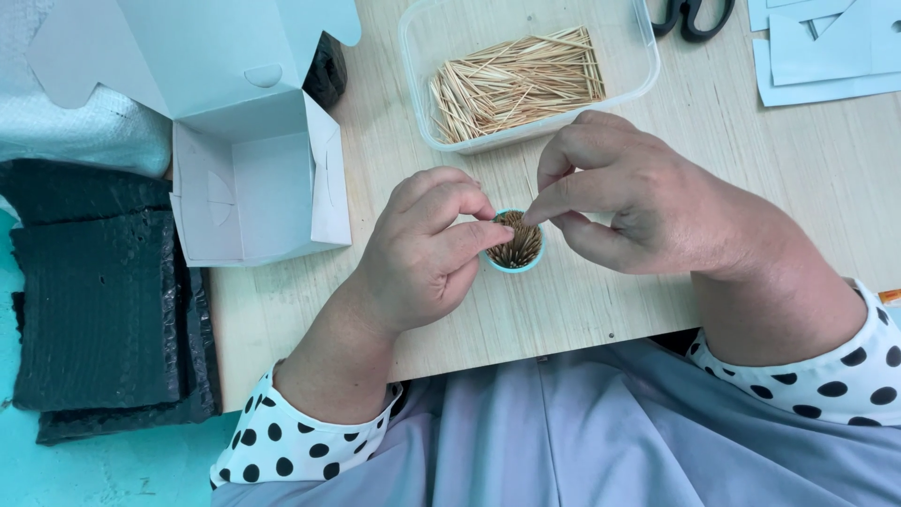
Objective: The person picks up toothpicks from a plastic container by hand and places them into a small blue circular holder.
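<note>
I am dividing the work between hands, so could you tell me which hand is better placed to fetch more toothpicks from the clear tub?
Probably the right hand: it lies just below the clear tub, while the left hand grips the small cup.

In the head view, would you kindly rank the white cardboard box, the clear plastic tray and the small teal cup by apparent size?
1. White cardboard box
2. Clear plastic tray
3. Small teal cup, partly hidden by the left hand and right hand.
</note>
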